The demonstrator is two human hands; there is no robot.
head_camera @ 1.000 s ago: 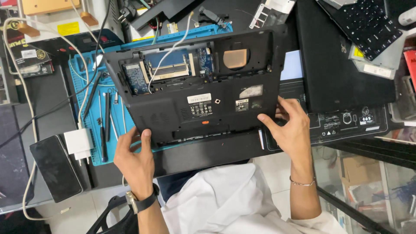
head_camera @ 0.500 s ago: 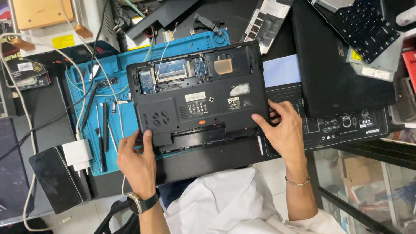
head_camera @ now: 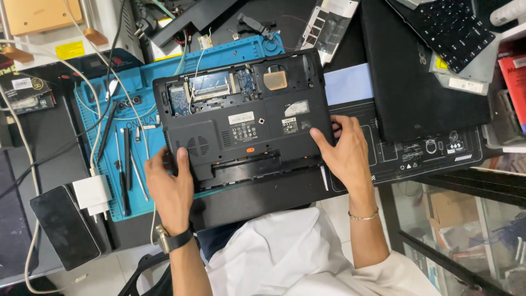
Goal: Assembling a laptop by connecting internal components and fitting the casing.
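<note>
A black laptop base (head_camera: pixel 241 126) lies upside down on a blue repair mat (head_camera: pixel 137 87), its memory bay open with green boards and loose wires showing. My left hand (head_camera: pixel 170 186) grips its near left corner, thumb on the underside beside the fan grille. My right hand (head_camera: pixel 342 151) holds its near right corner, fingers spread along the edge. A black lid or panel (head_camera: pixel 257 194) lies under the near edge of the base.
Screwdrivers and tweezers (head_camera: pixel 126 164) lie on the mat's left side. A white charger (head_camera: pixel 93 194) and a dark phone (head_camera: pixel 63 227) sit at the left. Another black laptop (head_camera: pixel 422 77) and a keyboard (head_camera: pixel 449 24) lie at the right, beside a glass shelf edge.
The laptop base has come down from a tilted, raised position to lie flatter on the mat. Both hands stayed on its near corners.
</note>
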